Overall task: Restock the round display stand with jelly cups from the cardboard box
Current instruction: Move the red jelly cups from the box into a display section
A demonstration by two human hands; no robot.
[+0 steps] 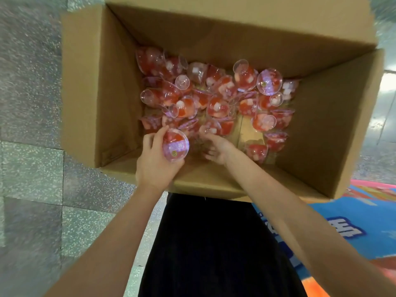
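Note:
An open cardboard box (102,86) stands on the floor in front of me. Several clear jelly cups (216,93) with red jelly and white cubes lie jumbled on its bottom. My left hand (154,159) grips one jelly cup (175,146) with a purple lid, lifted near the box's near wall. My right hand (216,146) reaches down among the cups next to it; its fingers are blurred and curl round a cup that shows only faintly.
Speckled grey floor tiles (32,125) lie to the left. A colourful blue and orange printed surface (342,221) shows at the lower right. My dark clothing (214,243) fills the bottom middle below the box's near flap.

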